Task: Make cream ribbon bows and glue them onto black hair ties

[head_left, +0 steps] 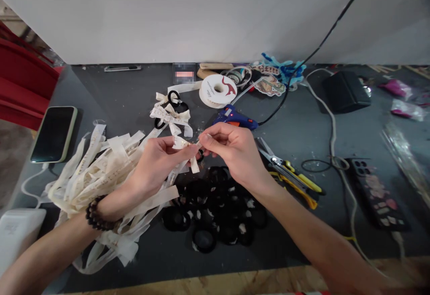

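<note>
Between my hands is a cream ribbon bow (180,142) with a black hair tie (200,154) under it. My left hand (164,154) pinches the bow's looped part. With thumb and forefinger together, my right hand (228,147) grips a ribbon end of the same bow. Just beyond lies a blue hot glue gun (235,117), close to my right knuckles. Bows on black hair ties (173,115) rest behind my left hand. Below the hands spreads a pile of black hair ties (215,205), several with whitish bits on them. Loose cut ribbons (101,169) heap under my left forearm.
A ribbon spool (217,90) stands near the wall. Scissors (272,156) and a yellow cutter (302,183) lie right of my right hand. Phones sit at left (54,133) and right (378,194). A black cord (322,44) runs from the glue gun up across the wall.
</note>
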`<action>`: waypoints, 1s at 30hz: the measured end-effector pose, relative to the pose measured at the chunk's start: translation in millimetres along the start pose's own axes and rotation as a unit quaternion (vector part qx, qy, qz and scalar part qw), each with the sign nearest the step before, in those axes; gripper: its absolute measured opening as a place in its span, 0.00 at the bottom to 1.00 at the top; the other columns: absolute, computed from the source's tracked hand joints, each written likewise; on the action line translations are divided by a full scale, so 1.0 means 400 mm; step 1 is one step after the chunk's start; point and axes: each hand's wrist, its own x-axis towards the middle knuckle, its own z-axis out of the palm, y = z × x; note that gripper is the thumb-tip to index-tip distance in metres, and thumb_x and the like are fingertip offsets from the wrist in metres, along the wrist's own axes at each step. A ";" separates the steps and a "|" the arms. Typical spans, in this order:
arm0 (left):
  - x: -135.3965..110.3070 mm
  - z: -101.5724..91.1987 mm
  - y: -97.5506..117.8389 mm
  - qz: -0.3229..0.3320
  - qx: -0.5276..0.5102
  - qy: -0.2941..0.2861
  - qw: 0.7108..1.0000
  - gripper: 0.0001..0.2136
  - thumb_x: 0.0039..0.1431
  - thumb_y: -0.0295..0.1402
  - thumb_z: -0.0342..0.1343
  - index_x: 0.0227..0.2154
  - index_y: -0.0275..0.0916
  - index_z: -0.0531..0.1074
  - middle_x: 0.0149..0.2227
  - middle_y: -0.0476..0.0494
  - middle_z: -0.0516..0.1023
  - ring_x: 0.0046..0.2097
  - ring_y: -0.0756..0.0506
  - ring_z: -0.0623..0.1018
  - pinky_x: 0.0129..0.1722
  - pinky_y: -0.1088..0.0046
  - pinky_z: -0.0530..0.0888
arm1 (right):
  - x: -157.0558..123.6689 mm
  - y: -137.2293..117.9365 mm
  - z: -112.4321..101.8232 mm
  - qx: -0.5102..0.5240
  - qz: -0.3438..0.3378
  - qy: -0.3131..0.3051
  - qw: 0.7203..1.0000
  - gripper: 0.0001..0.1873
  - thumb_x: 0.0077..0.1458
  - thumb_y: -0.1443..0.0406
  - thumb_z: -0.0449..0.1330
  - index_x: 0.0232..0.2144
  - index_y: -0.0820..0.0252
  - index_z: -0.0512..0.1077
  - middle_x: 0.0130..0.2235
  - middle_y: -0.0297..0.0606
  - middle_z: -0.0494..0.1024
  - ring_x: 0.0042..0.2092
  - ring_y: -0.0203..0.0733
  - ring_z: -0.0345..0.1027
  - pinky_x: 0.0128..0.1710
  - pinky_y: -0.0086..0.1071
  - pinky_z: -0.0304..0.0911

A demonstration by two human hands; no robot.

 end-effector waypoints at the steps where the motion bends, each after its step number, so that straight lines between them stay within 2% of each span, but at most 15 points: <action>1: 0.001 0.002 -0.002 -0.001 -0.011 0.002 1.000 0.13 0.55 0.43 0.71 0.26 0.40 0.79 0.28 0.46 0.81 0.30 0.47 0.78 0.32 0.70 0.73 | 0.000 0.003 0.001 -0.003 -0.003 0.005 1.000 0.13 0.57 0.55 0.70 0.32 0.59 0.78 0.29 0.34 0.81 0.30 0.37 0.76 0.31 0.30 0.70; 3: 0.004 0.004 -0.005 0.003 -0.048 0.014 0.999 0.11 0.55 0.41 0.70 0.26 0.39 0.79 0.29 0.47 0.81 0.31 0.49 0.76 0.34 0.71 0.73 | -0.004 0.005 0.005 -0.015 -0.006 0.000 1.000 0.14 0.57 0.55 0.70 0.38 0.58 0.78 0.32 0.35 0.83 0.33 0.39 0.78 0.34 0.31 0.72; 6: 0.010 0.004 -0.007 0.005 -0.103 0.047 0.994 0.10 0.54 0.38 0.71 0.28 0.39 0.78 0.30 0.50 0.79 0.32 0.51 0.76 0.36 0.74 0.73 | -0.018 0.000 0.012 -0.061 0.014 -0.031 0.998 0.22 0.53 0.57 0.73 0.48 0.57 0.76 0.34 0.35 0.85 0.34 0.41 0.80 0.36 0.32 0.74; 8: 0.013 0.003 -0.008 0.000 -0.119 0.054 0.991 0.11 0.53 0.38 0.72 0.29 0.38 0.76 0.31 0.50 0.78 0.33 0.51 0.76 0.36 0.74 0.74 | -0.023 -0.002 0.015 -0.081 0.033 -0.057 0.994 0.22 0.52 0.58 0.73 0.47 0.56 0.76 0.33 0.35 0.85 0.34 0.42 0.80 0.35 0.32 0.74; 11: 0.013 0.002 -0.011 0.007 -0.122 0.052 0.991 0.12 0.53 0.38 0.72 0.30 0.38 0.75 0.31 0.51 0.78 0.32 0.51 0.76 0.36 0.75 0.74 | -0.019 0.001 0.012 -0.074 0.045 -0.095 0.992 0.18 0.56 0.57 0.71 0.47 0.56 0.76 0.34 0.36 0.85 0.34 0.43 0.81 0.36 0.34 0.74; 16: 0.012 -0.005 -0.019 0.002 -0.090 0.006 0.996 0.13 0.49 0.37 0.75 0.34 0.39 0.81 0.34 0.47 0.83 0.38 0.47 0.80 0.44 0.69 0.77 | -0.006 0.004 -0.002 -0.097 0.014 -0.087 0.991 0.17 0.57 0.60 0.69 0.48 0.56 0.74 0.35 0.35 0.85 0.36 0.42 0.80 0.38 0.34 0.72; 20: 0.010 -0.007 -0.014 0.002 -0.044 -0.006 0.999 0.08 0.54 0.38 0.72 0.27 0.40 0.82 0.29 0.47 0.81 0.33 0.48 0.78 0.38 0.71 0.74 | -0.005 -0.013 -0.017 -0.130 0.000 -0.107 0.986 0.16 0.57 0.62 0.68 0.48 0.55 0.74 0.33 0.32 0.84 0.34 0.39 0.78 0.38 0.32 0.69; 24: 0.006 -0.002 -0.010 -0.009 -0.030 -0.016 0.999 0.10 0.55 0.38 0.71 0.24 0.40 0.81 0.26 0.48 0.79 0.30 0.49 0.76 0.34 0.72 0.71 | 0.000 -0.031 -0.040 -0.168 0.008 -0.138 0.976 0.15 0.58 0.63 0.67 0.48 0.56 0.75 0.29 0.30 0.82 0.30 0.38 0.75 0.34 0.31 0.67; 30: 0.003 0.002 -0.009 -0.044 -0.031 -0.025 0.998 0.10 0.55 0.40 0.70 0.25 0.40 0.81 0.27 0.46 0.80 0.30 0.48 0.75 0.31 0.71 0.70 | 0.011 -0.036 -0.060 -0.174 0.033 -0.192 0.965 0.14 0.59 0.60 0.66 0.47 0.57 0.76 0.30 0.32 0.82 0.32 0.39 0.76 0.34 0.30 0.65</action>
